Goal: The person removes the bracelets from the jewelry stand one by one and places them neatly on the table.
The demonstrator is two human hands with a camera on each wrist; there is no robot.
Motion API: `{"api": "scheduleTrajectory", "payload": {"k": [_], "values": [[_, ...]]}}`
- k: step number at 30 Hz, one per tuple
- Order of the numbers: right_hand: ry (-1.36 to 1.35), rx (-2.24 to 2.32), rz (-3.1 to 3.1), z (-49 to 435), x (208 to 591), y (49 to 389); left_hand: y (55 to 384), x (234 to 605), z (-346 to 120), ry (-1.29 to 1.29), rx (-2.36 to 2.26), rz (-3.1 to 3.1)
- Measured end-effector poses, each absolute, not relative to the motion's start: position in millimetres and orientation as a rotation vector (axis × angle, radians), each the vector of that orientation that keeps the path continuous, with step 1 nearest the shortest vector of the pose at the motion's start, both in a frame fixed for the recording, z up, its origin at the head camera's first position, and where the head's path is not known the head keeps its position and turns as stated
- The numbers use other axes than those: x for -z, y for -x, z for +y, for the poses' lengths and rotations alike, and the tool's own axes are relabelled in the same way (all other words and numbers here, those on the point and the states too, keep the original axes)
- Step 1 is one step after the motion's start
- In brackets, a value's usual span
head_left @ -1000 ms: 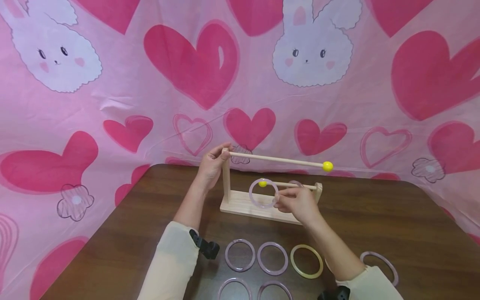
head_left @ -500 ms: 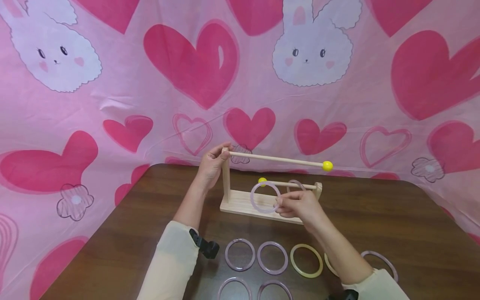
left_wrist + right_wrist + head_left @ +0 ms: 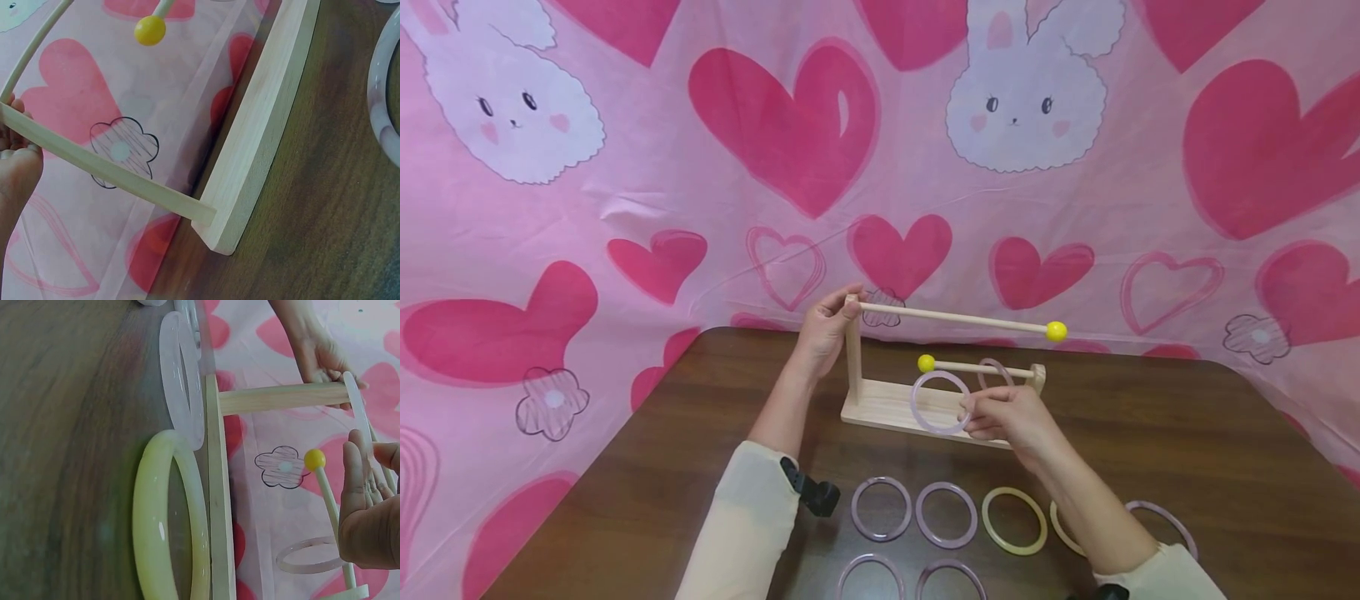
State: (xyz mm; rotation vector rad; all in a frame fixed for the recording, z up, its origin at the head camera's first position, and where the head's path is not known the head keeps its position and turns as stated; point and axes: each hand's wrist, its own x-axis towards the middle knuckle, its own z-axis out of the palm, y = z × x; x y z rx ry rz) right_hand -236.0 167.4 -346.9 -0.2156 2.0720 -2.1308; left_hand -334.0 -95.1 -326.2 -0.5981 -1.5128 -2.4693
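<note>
My left hand [image 3: 823, 335] grips the top of the tall left post of a wooden stand [image 3: 883, 402]. A long upper rod [image 3: 955, 317] with a yellow ball end runs rightward from that post. My right hand [image 3: 1015, 419] pinches the right edge of a pale purple bangle [image 3: 915, 402], held upright in front of the base; the right wrist view shows the bangle [image 3: 357, 406] edge-on at the fingertips. Behind it, the shorter lower rod [image 3: 973, 367] points left from the short right post. Another purple bangle [image 3: 306, 569] hangs on this lower rod.
On the brown table [image 3: 700, 508], purple bangles [image 3: 853, 510] and yellow bangles [image 3: 985, 521] lie in rows in front of the stand. My right forearm partly covers one yellow bangle [image 3: 1057, 529]. A pink heart-and-rabbit cloth [image 3: 910, 167] hangs behind the table.
My right hand has moved slightly right and down with the bangle, which no longer overlaps the lower rod's yellow ball in the head view. My left hand stays on the post.
</note>
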Motion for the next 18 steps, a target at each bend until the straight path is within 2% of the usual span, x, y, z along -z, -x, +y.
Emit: {"api": "scheduleTrajectory", "payload": {"k": [18], "values": [[0.298,2.061,2.005,187,348,224,333,325,-95,0.596,2.496,-1.489]]}}
